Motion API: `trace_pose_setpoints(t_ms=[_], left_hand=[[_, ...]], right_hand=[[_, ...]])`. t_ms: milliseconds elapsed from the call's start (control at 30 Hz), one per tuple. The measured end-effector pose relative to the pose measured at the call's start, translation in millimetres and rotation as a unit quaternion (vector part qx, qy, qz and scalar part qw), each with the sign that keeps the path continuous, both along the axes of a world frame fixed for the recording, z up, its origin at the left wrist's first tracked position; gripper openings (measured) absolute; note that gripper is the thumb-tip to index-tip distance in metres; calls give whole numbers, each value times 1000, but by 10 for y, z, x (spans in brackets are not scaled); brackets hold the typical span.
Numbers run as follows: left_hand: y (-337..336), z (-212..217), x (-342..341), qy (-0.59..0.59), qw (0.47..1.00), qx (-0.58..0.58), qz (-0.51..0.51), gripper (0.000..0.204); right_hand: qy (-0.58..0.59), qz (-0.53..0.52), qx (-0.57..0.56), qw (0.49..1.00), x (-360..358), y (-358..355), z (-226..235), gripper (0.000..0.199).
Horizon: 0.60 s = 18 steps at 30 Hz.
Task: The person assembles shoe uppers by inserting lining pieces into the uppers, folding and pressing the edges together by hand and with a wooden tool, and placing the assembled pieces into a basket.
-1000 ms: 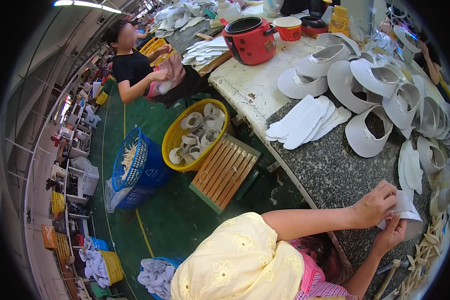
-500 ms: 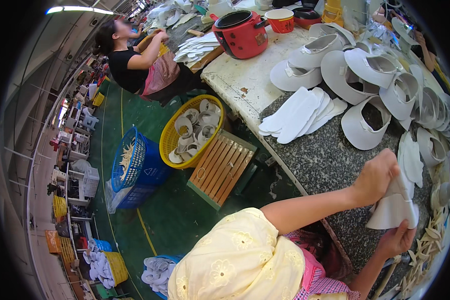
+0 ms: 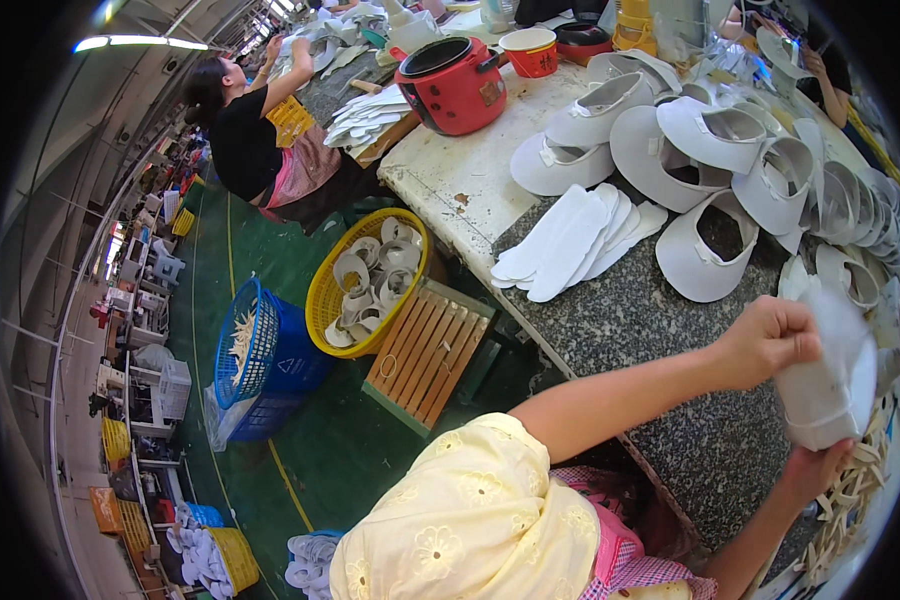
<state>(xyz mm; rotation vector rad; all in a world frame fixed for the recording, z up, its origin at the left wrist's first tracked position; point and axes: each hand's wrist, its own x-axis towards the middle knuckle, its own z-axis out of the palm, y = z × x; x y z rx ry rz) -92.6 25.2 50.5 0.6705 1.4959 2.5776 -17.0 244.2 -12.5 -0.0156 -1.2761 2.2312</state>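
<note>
Though part-blurred, curved wht pc (image 3: 822, 402)

Piece (image 3: 822, 405) in fingers (image 3: 798, 347), pot (image 3: 460, 95) on table (image 3: 610, 325), stool (image 3: 430, 355) left of table

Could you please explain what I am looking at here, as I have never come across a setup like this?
Certainly. There is no machine arm: these are a person's own bare hands. The view comes from the left of two wide fisheye cameras worn on the person's head, looking down, so straight edges bend near the rim.

The left hand holds the upper part of a pale curved piece, blurred near its top, and the right hand holds its lower end.

On the speckled table lie flat white strips and pale visor-shaped pieces; a red pot stands further back. A slatted stool and a yellow basket stand beside the table.
</note>
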Motion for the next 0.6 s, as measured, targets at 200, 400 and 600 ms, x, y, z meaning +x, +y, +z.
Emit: trace_pose_setpoints(t_ms=[200,400,600], left_hand=[[-332,-580,-79,254,918,-300,-51,20],[-311,-626,395,237,903,-343,-104,47],[-110,-759,538,234,853,-466,-16,32]], right_hand=[[-70,128,320,936,257,-44,-248,42],[-269,122,476,829,602,-350,-440,32],[-85,99,633,763,668,-459,-504,22]])
